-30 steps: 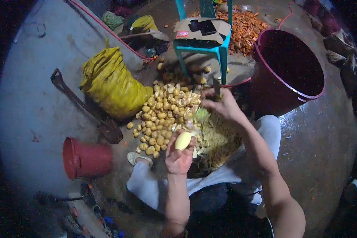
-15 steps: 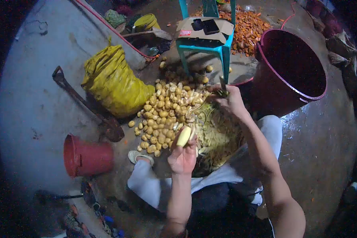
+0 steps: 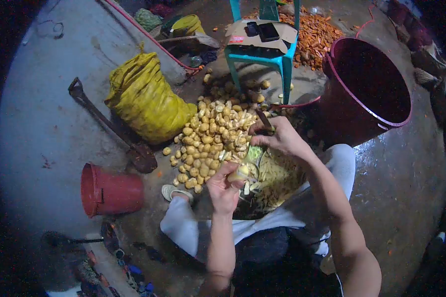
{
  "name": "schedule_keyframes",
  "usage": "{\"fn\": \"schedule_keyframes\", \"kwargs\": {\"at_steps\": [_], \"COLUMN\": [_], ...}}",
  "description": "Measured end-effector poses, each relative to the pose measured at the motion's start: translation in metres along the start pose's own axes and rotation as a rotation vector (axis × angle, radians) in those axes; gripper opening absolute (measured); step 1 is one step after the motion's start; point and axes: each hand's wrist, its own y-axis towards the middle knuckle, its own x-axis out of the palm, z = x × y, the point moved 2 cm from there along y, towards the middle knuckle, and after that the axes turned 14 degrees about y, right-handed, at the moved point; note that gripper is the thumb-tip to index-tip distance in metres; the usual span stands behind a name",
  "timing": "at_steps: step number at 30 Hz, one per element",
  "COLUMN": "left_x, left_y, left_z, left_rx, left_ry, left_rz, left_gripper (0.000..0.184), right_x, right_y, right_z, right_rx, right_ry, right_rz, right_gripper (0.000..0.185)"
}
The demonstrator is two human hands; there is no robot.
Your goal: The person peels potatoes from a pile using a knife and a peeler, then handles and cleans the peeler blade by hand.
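My left hand (image 3: 224, 190) is closed around a pale, partly peeled potato (image 3: 240, 173) at the front of the pile. My right hand (image 3: 281, 136) grips a dark-bladed knife (image 3: 264, 120), its blade pointing up and away to the left, a short way above and to the right of the potato. Under both hands lies a heap of pale peelings (image 3: 282, 173). Beyond and left of them spreads a pile of potatoes (image 3: 203, 143), many of them still in yellow-brown skin.
A yellow sack (image 3: 151, 99) stands behind the pile at left, with a shovel (image 3: 106, 121) and a red bucket (image 3: 114, 190) nearby. To the right is a big maroon tub (image 3: 342, 99). A teal chair (image 3: 262, 58) holds cardboard and phone-like devices; orange pieces (image 3: 314, 39) lie behind it.
My right hand has come down and closer to my left hand. The potato has turned in my left hand, which has shifted slightly. The whole view has tilted a little.
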Motion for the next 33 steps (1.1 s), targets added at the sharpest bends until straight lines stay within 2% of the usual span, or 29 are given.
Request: {"fn": "schedule_keyframes", "kwargs": {"at_steps": [1,3,5,6,7,8,10,12,14,15,20,22,26,28,30,32,33], "left_x": [0.002,0.003,0.004,0.006,0.008,0.008,0.003,0.005,0.011,0.009,0.005,0.005,0.003,-0.001,0.003,0.005,0.005], "left_y": [-0.002,-0.003,-0.004,-0.004,-0.004,-0.007,-0.01,0.001,0.003,0.003,0.005,0.002,0.003,0.002,-0.001,-0.002,-0.003], "left_z": [0.002,0.004,0.002,0.001,-0.001,-0.004,-0.012,-0.012,-0.004,-0.005,0.001,0.008,0.007,0.004,0.003,0.001,-0.001], "left_rx": [-0.004,-0.004,-0.138,-0.134,-0.159,-0.189,-0.204,-0.185,-0.246,-0.247,-0.163,-0.173,-0.096,-0.121,-0.079,-0.042,-0.084], "left_ry": [-0.005,-0.009,-0.262,-0.264,-0.292,-0.318,-0.361,-0.41,-0.559,-0.549,-0.523,-0.344,-0.164,-0.056,-0.025,0.008,-0.077], "left_rz": [-0.041,-0.084,-0.07,-0.069,-0.03,0.009,0.02,0.01,0.004,-0.03,-0.093,0.0,-0.016,0.06,0.063,0.066,0.05], "left_gripper": [0.038,0.039,0.041,0.041,0.041,0.042,0.042,0.043,0.051,0.056,0.053,0.05,0.049,0.043,0.04,0.038,0.038], "right_x": [-0.003,-0.013,-0.006,0.0,0.005,0.003,-0.006,-0.019,-0.017,-0.014,-0.016,-0.016,-0.007,-0.001,0.003,0.005,0.003], "right_y": [0.008,0.012,0.006,0.004,0.001,0.005,0.011,0.01,0.009,0.009,0.007,0.008,0.005,0.006,0.003,0.002,0.004], "right_z": [0.015,0.025,0.01,0.002,-0.001,0.011,0.035,0.031,0.03,0.029,0.025,0.027,0.022,0.016,0.011,0.013,0.022], "right_rx": [-0.051,0.023,-0.05,-0.12,-0.117,-0.115,-0.096,-0.082,-0.08,-0.118,-0.036,0.001,-0.011,-0.031,-0.024,-0.019,0.072], "right_ry": [0.019,0.01,0.076,0.142,0.062,0.064,0.136,0.071,0.047,0.066,-0.01,0.085,0.115,0.126,0.172,0.068,0.079], "right_rz": [0.106,0.263,0.205,0.139,0.082,0.084,0.286,0.284,0.256,0.239,0.223,0.22,0.185,0.109,0.099,0.063,0.13], "right_gripper": [0.03,0.034,0.034,0.034,0.033,0.033,0.032,0.031,0.025,0.026,0.026,0.027,0.028,0.028,0.028,0.028,0.028]}}
